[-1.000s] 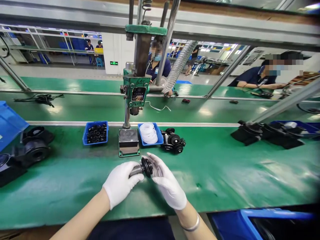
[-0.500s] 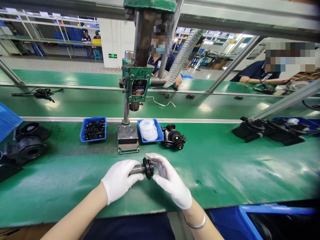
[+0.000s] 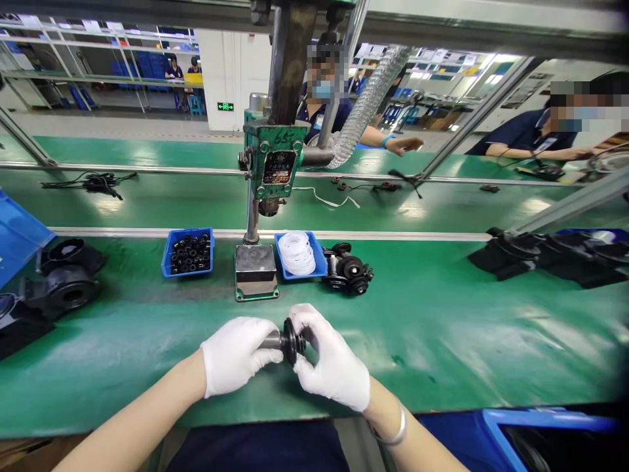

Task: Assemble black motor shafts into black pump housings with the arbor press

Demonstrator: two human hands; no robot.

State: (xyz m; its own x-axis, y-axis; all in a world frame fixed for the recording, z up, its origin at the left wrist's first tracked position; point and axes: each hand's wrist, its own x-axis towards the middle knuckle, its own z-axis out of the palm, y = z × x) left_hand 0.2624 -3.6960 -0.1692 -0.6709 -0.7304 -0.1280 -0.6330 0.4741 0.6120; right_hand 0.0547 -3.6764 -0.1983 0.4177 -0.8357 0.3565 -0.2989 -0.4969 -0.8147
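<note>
I am looking at the small black flanged part (image 3: 290, 340) sitting on the end of a short grey shaft (image 3: 271, 339), held in the air just above the green surface (image 3: 442, 328), right in front of me and between both hands. The shaft's long axis is lying roughly level, running left to right, with the black flanges at its right end. My left hand (image 3: 236, 354) is closing around the grey shaft from the left, fingers wrapped on it; my right hand (image 3: 331, 360) is meeting the black part from the right, its fingertips pinching the flange rim, so both hands are touching the piece and neither is nearer. Beyond them, the grey base block (image 3: 255, 269) of the green press (image 3: 271, 164) is standing on the surface. To its left a blue tray (image 3: 168, 250) is holding small black rings (image 3: 190, 254); to its right a second blue tray (image 3: 319, 262) is holding white rings (image 3: 296, 252), with a cluster of black wheel parts (image 3: 348, 275) just beside it. Large black housings (image 3: 61, 288) are lying at far left, more at far right (image 3: 545, 259). Other people are working across the belt.
</note>
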